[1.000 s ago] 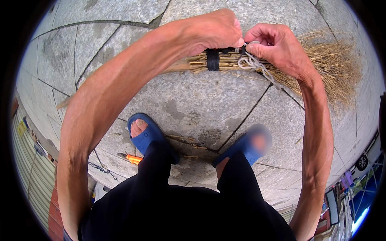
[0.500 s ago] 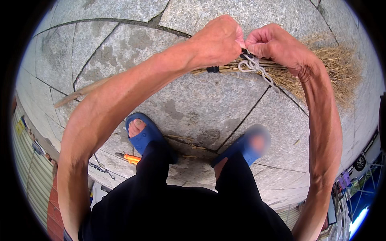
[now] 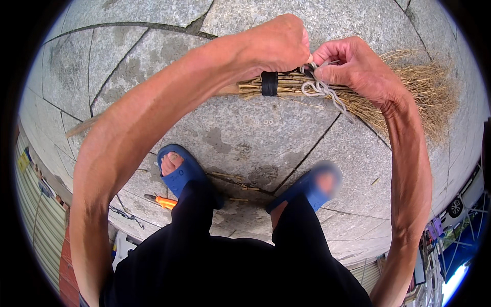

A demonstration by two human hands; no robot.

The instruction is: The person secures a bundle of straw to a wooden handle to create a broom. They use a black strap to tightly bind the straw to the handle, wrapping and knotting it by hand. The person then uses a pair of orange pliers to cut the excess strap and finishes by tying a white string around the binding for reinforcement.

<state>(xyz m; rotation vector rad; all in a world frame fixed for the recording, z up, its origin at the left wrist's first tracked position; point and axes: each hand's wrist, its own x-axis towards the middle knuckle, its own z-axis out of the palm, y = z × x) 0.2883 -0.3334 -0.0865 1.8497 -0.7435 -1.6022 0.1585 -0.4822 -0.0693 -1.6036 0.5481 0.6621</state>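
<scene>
A twig broom [image 3: 417, 94] lies crosswise on the stone paving, its bristles to the right and its wooden handle [image 3: 82, 126] to the left. Black tape [image 3: 269, 83] wraps the bundle of twigs near the handle. Farther right, a pale grey cord [image 3: 319, 89] is looped around the bundle, with loose loops and an end hanging toward me. Above the bundle, my left hand [image 3: 286, 43] is closed in a fist, pinching the cord at its fingertips. My right hand [image 3: 353, 61] pinches the cord just beside it, thumb against bent fingers. The knot itself is partly hidden.
Orange-handled pliers [image 3: 164, 201] lie beside my left blue slipper [image 3: 183, 173]. My right slipper [image 3: 307, 190] stands across from it. Broken twigs [image 3: 238, 183] lie between my feet. A black strand [image 3: 126, 217] rests at the lower left. A parked vehicle [image 3: 463, 204] shows at the right rim.
Both hands have drawn slightly down, with the cord now stretched between their fingertips. The broom has turned or shifted, so more of the black tape and the twig ends shows.
</scene>
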